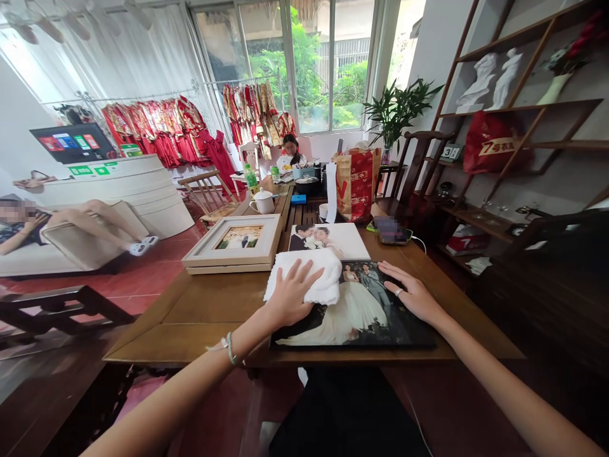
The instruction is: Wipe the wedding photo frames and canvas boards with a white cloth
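A dark wedding photo panel (352, 311) lies flat near the front edge of the wooden table, showing a couple and a wide pale gown. My left hand (292, 292) rests flat with spread fingers on a folded white towel (328, 273), which covers the panel's upper left corner. On the panel's upper right part lies my right hand (412, 295), fingers stretched out, a ring on one of them. Just behind is a lighter photo print (349, 238) of a couple, partly hidden by the towel. Left of it lie stacked pale picture frames (190, 259).
A white lidded cup (262, 202), a green-labelled bottle (250, 181) and a red-and-tan paper bag (358, 184) stand farther back. A phone (392, 230) with a cable lies at the right. One person sits at the far end; another reclines on a sofa (95, 235) at the left.
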`<state>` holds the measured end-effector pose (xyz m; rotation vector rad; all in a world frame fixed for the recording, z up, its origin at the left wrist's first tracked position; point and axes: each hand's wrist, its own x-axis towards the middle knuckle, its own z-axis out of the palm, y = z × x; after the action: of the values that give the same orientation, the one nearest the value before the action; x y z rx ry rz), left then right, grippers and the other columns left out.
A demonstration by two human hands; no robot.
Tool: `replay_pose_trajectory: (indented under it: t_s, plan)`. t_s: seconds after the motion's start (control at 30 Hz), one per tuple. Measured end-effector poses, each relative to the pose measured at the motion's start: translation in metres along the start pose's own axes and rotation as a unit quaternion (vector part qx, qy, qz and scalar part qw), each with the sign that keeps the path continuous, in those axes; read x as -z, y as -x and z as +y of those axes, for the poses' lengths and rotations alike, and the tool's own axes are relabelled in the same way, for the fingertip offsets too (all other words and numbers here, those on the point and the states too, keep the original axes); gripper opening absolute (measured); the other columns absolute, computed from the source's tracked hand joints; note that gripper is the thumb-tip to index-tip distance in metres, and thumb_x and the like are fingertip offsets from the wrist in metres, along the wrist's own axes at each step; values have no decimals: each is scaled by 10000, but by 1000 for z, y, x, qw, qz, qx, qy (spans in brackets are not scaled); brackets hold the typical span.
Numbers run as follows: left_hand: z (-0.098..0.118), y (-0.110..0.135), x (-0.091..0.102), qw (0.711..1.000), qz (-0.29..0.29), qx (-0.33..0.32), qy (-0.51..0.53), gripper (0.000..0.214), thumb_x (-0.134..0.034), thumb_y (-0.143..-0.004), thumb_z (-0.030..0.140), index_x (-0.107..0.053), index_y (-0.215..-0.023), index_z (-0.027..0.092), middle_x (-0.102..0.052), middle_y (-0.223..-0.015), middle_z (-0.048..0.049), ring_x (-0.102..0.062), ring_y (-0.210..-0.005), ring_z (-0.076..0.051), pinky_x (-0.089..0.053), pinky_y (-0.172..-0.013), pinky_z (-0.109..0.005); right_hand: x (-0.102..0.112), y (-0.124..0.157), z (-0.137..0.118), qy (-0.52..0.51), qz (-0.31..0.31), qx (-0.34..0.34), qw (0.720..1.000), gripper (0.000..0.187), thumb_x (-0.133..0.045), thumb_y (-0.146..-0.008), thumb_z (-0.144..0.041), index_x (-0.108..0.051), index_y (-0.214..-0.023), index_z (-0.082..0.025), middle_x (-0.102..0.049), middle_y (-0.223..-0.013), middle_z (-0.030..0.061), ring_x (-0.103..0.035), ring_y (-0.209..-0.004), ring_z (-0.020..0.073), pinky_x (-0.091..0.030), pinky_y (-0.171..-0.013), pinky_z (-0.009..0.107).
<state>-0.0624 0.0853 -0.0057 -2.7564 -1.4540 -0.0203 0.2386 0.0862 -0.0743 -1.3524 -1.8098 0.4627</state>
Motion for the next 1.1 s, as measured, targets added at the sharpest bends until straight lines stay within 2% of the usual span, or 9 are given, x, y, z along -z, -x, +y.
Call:
replay_pose_trajectory:
  t_s: [0.1,0.27,0.37,0.43,0.5,0.73,0.83,0.97,1.1]
  plan:
    - [10,29,0,1000,-20,-7,3,791,-460,-700,211,-160,-1428,281,-77,-1507,-37,2,-1356,-315,-114,-1010,-629,-1,1,0,-6,5,2,1000,390,-487,-835,-310,-551,-1218,-263,-491,-1345,40,-392,-1280,230,-250,-1094,465]
    - [42,87,0,998,-58,-13,33,930,-522,-631,245,-57,-1430,346,48,-1504,4,90,-1343,-341,19,-1003,-647,-1,1,0,-3,4,-3,1000,392,-482,-838,-315,-549,-1221,-263,-490,-1346,44,-394,-1278,232,-251,-1093,465]
    - [56,105,0,995,-86,-11,48,983,-552,-593,247,-45,-1428,353,80,-1498,-6,104,-1332,-372,80,-979,-664,-1,1,0,-1,2,-5,1000,395,-482,-838,-318,-547,-1223,-259,-481,-1353,45,-390,-1281,235,-253,-1092,465]
    - [57,102,2,995,-88,-11,48,975,-552,-597,243,-55,-1430,347,67,-1501,-15,103,-1332,-371,83,-983,-657,-1,1,1,0,3,-5,1000,397,-482,-838,-317,-548,-1223,-246,-483,-1352,53,-389,-1281,234,-253,-1093,461]
    - [52,86,3,996,-79,-12,41,938,-541,-621,236,-80,-1432,332,26,-1507,-25,85,-1340,-356,53,-1009,-633,-1,0,1,2,3,-4,1000,396,-479,-839,-312,-549,-1222,-241,-492,-1343,58,-386,-1283,229,-255,-1094,457]
    - [10,-10,6,1000,-25,2,1,659,-455,-807,310,-217,-1418,245,-193,-1482,-82,-131,-1335,-344,-128,-1034,-579,0,-1,3,2,0,-2,1000,399,-492,-829,-304,-552,-1218,-245,-485,-1349,55,-393,-1279,233,-260,-1089,470]
    - [-2,-35,4,1000,-13,22,1,572,-361,-881,363,-216,-1418,228,-250,-1461,-90,-200,-1318,-326,-165,-1026,-571,0,-1,2,0,1,0,1000,391,-494,-828,-305,-557,-1211,-258,-496,-1339,47,-397,-1276,233,-263,-1087,474]
    - [0,-31,0,999,-9,34,-2,618,-404,-853,335,-188,-1424,234,-189,-1483,-85,-125,-1341,-325,-117,-1034,-578,0,0,1,0,6,4,1000,386,-492,-830,-299,-557,-1209,-273,-503,-1334,38,-402,-1273,223,-261,-1089,474]
    - [22,8,1,999,-14,28,7,744,-474,-751,255,-170,-1430,254,-120,-1499,-74,-36,-1352,-329,-58,-1044,-579,-1,0,1,0,4,1,1000,394,-487,-833,-296,-549,-1220,-257,-491,-1344,46,-394,-1279,224,-257,-1091,466]
